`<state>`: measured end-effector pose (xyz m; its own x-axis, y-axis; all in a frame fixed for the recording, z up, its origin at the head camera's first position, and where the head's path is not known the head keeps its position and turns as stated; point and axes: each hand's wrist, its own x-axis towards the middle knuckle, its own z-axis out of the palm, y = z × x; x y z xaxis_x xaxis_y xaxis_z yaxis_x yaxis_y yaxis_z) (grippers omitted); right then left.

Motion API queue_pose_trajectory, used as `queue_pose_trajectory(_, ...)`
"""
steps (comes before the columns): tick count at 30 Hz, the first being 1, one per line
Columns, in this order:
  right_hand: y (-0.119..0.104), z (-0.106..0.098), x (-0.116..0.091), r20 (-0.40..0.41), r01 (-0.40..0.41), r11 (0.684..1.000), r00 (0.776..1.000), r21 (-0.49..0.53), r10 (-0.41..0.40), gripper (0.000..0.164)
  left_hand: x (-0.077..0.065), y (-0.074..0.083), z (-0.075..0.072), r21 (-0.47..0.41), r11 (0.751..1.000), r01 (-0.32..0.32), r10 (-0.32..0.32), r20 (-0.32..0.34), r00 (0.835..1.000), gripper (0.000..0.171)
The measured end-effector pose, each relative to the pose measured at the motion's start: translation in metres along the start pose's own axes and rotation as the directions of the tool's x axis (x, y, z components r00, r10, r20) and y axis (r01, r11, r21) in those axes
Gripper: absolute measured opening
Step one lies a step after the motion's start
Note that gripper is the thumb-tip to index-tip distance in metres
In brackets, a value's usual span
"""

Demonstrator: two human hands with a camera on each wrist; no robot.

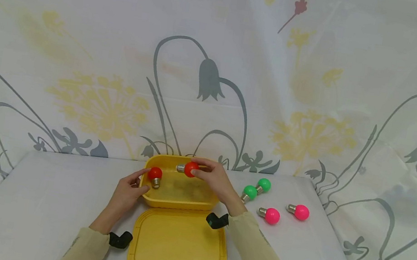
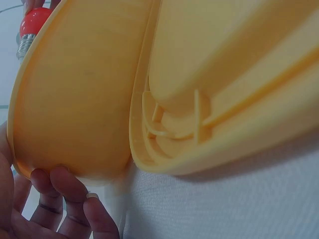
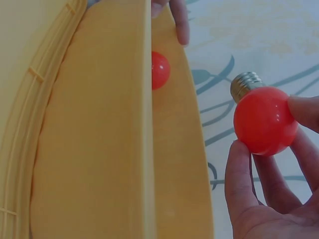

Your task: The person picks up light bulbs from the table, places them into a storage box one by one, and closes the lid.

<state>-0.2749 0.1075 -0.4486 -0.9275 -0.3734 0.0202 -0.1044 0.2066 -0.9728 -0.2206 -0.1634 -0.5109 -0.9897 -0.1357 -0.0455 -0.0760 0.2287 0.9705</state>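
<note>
Bulbs (image 1: 191, 169) are red, green, pink; box (image 1: 175, 203) and lid (image 1: 178, 247) yellow; backdrop (image 1: 210, 116) flowered.

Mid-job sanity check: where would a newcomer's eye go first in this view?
Probably to the red bulb pinched in the right grip, raised over the yellow box, with a second red bulb inside at the box's left end. Next, likely the two pink bulbs and two green bulbs on the white surface to the box's right. The yellow lid lies flat in front of the box.
</note>
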Motion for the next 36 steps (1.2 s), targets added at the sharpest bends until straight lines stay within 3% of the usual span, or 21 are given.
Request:
queue_pose_trajectory(5,-0.001,0.001,0.008,0.024,0.016,1.000,1.000,-0.002,-0.016,0.036,0.000,0.000,0.000,0.014,1.000,0.001,-0.001,-0.004,1.000,0.053)
queue_pose_trajectory(21,0.003,0.007,0.029,0.079,-0.034,0.999,0.996,-0.005,0.034,0.036,0.001,0.000,0.000,-0.014,1.000,0.002,-0.002,0.003,1.000,0.052)
queue_pose_trajectory(30,0.010,0.012,0.041,0.106,-0.090,0.994,0.990,-0.061,0.096,0.037,0.000,0.000,0.000,0.007,1.000,-0.010,0.010,0.002,1.000,0.053)
queue_pose_trajectory(36,0.011,0.017,0.054,0.147,-0.129,0.992,0.981,-0.017,0.130,0.038,0.001,0.000,0.000,0.005,1.000,-0.010,0.010,0.000,1.000,0.053)
